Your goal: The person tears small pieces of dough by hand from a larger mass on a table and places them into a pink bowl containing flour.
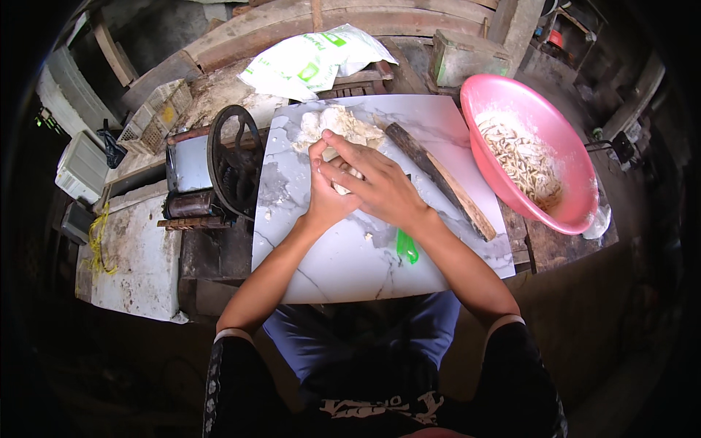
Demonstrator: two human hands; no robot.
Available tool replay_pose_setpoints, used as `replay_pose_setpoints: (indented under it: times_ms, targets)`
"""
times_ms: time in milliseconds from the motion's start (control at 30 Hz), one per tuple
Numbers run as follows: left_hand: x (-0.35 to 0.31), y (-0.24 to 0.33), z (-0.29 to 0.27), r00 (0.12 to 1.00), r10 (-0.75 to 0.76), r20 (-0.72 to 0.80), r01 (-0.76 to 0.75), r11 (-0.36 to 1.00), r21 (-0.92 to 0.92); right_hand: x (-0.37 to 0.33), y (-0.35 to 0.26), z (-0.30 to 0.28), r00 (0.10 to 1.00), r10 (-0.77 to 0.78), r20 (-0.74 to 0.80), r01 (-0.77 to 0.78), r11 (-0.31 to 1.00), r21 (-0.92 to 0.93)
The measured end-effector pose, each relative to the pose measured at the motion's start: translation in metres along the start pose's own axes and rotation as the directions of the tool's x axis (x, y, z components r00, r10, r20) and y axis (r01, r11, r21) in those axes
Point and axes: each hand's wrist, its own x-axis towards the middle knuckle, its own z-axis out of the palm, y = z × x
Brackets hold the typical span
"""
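Both my hands meet over the marble-patterned board (292, 270). My left hand (328, 191) and my right hand (383, 188) are cupped together around a lump of pale dough (342, 188), which shows only between the fingers. Just beyond them lies a larger, crumbly mass of floury dough (336, 120). A long wooden stick (445, 182) rests slantwise to the right of my right hand. Partly covered by my right forearm is a shiny green object (407, 247); its kind is unclear.
At the right stands a pink basin (582, 186) with floured pale strips (515, 157) inside. A roller machine (193, 179) with a big dark wheel (232, 160) borders the board's left side. Beyond are a white-and-green sack (321, 62), a plastic crate (155, 117) and a worn box (469, 60).
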Motion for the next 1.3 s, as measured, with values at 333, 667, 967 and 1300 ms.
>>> replay_pose_setpoints:
  times_ms: [333,667,967,1300]
  targets:
    - [-0.012,-0.015,-0.002,0.997,-0.028,-0.073,0.036,0.992,0.118,0.0,-0.001,0.001,1.0,-0.011,0.015,0.011,1.0,-0.005]
    - [0.001,0.009,0.011,0.995,-0.086,-0.046,0.083,0.994,-0.068,0.0,0.004,0.003,0.996,-0.032,-0.083,0.028,0.998,-0.048]
    - [-0.008,0.002,0.01,0.988,0.137,0.074,-0.143,0.987,0.071,-0.009,0.014,-0.004,0.972,-0.021,-0.233,0.006,0.998,-0.063]
    - [0.001,0.004,0.012,0.911,0.375,0.172,-0.397,0.686,0.61,-0.008,0.016,-0.011,0.931,0.167,-0.324,-0.217,0.968,-0.126]
